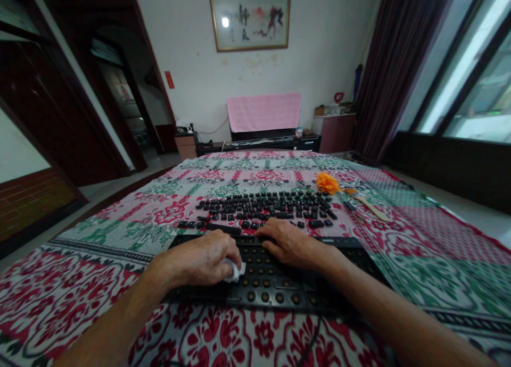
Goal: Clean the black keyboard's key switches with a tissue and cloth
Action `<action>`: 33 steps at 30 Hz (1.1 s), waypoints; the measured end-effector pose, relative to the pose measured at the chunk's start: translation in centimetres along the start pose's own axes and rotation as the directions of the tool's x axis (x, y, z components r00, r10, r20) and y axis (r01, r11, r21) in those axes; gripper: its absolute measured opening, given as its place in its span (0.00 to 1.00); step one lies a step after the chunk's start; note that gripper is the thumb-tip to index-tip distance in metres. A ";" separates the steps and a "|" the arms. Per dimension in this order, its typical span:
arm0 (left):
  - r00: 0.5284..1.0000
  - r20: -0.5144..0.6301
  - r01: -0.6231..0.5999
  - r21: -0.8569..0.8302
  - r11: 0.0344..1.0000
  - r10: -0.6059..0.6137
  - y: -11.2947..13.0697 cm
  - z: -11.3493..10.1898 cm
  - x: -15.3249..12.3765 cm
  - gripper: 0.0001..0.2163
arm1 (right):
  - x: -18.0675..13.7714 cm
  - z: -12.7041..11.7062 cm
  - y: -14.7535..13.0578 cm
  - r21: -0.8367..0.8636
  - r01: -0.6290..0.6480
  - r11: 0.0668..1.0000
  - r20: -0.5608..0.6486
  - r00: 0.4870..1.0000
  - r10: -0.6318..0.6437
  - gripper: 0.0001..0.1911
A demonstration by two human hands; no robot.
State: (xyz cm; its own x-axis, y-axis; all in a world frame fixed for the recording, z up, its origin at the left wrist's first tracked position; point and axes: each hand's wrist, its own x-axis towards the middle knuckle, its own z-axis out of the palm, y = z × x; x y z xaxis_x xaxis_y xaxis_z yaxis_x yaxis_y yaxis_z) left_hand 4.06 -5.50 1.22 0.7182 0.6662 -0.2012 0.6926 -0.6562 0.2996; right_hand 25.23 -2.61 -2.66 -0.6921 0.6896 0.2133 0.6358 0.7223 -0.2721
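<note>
A black keyboard (275, 288) with its keycaps off lies in front of me, its round key mounts bare. My left hand (211, 258) is closed around a crumpled white tissue (235, 270) and presses it onto the left part of the board. Over the keyboard's far edge rests my right hand (285, 242), fingertips bent at the edge and thumb on the near side. Many loose black keycaps (275, 202) are spread in rows just beyond the board. One long black bar (222, 228), perhaps the space bar, lies by the far edge.
A patterned red, green and white cloth (223, 338) covers the table. Right of the keycaps lie an orange artificial flower (327, 183) and a brush with a pale handle (373, 207). A dark cable (313, 338) runs from the keyboard's near edge. A pink cloth (263, 113) hangs beyond the table.
</note>
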 end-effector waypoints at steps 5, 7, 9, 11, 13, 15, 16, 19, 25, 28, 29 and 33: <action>0.999 -0.022 -0.049 -0.011 0.999 0.048 1.2 0.5 0.9 0.12 | 0.0 0.0 0.0 -0.006 0.001 1.000 0.008 1.000 -0.001 0.14; 1.000 -0.001 -0.020 -0.032 0.999 0.020 1.0 0.3 0.7 0.12 | 0.0 0.0 0.1 -0.006 0.009 1.000 0.007 1.000 -0.009 0.13; 1.000 0.009 0.026 -0.073 0.997 -0.025 0.5 -0.2 0.4 0.12 | 0.0 0.1 0.2 -0.008 0.016 1.000 0.000 1.000 -0.016 0.13; 0.998 0.028 0.062 -0.153 0.986 -0.058 0.1 -0.7 0.1 0.12 | 0.0 0.2 0.2 -0.007 0.022 1.000 -0.005 1.000 -0.022 0.13; 0.996 0.050 0.080 -0.241 0.967 -0.070 -0.1 -1.1 0.0 0.11 | 0.0 0.2 0.3 -0.001 0.022 1.000 -0.004 1.000 -0.022 0.13; 0.995 0.061 0.090 -0.291 0.953 -0.075 -0.1 -1.3 0.0 0.11 | 0.0 0.2 0.2 0.008 0.016 1.000 0.000 1.000 -0.016 0.13; 0.995 0.062 0.092 -0.296 0.951 -0.077 -0.1 -1.3 0.1 0.11 | 0.0 0.2 0.2 0.010 0.010 1.000 0.004 1.000 -0.010 0.13; 0.997 0.046 0.079 -0.241 0.967 -0.069 -0.2 -1.0 0.3 0.12 | 0.0 0.0 0.1 0.004 -0.012 1.000 0.017 1.000 0.012 0.14; 1.000 0.004 -0.023 -0.045 0.999 0.023 -0.4 -0.1 0.3 0.13 | -0.1 0.1 -0.2 -0.017 -0.032 0.999 0.016 0.999 0.032 0.13; 1.000 -0.004 -0.031 -0.014 0.999 0.031 -0.1 0.3 0.2 0.13 | -0.2 0.3 -0.3 -0.047 -0.056 0.997 -0.013 0.998 0.055 0.15; 1.000 -0.006 -0.030 -0.004 1.000 0.030 0.1 0.4 0.2 0.13 | -0.2 0.3 -0.3 -0.057 -0.058 0.997 -0.016 0.998 0.057 0.15; 1.000 -0.021 -0.015 0.047 0.999 0.016 0.7 0.5 0.3 0.12 | -0.4 0.3 -0.5 -0.065 -0.024 0.998 0.001 1.000 0.024 0.16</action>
State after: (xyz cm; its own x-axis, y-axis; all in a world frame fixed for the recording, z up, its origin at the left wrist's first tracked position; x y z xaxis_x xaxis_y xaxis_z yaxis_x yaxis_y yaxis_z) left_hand 4.78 -5.98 0.87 0.7276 0.6630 -0.1765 0.6841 -0.6820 0.2585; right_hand 25.08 -3.29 -2.89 -0.6773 0.7064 0.2055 0.6728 0.7078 -0.2155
